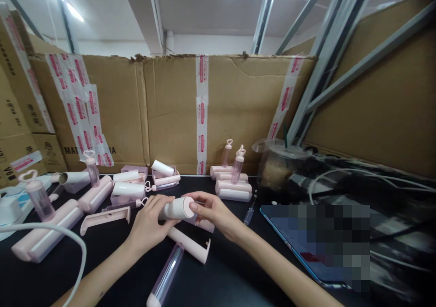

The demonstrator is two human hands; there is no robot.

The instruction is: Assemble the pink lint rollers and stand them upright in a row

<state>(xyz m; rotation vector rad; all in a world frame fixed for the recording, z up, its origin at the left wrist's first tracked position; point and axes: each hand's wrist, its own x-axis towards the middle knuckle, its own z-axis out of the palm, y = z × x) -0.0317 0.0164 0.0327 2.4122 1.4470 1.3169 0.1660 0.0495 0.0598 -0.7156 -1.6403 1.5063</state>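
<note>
A white roll (180,208) with a pale pink end is held up between my hands over the table. My left hand (151,220) is closed round its left part. My right hand (211,212) grips the pink end with thumb and fingers. Just below lies a pale pink curved shell (191,245), with a clear purple-tinted tube handle (167,270) pointing toward me. A second pink piece behind the roll is partly hidden by my right hand. Left of my left hand rests an open pink holder frame (105,218).
Pink rollers with heart-topped clear handles stand at left (51,230) and back right (234,190). White rolls (128,190) lie at the back. A small screwdriver (250,214), a blue-edged tablet (306,252), a drink cup (277,161) and cables are rightward. A white cable (81,252) crosses my left forearm.
</note>
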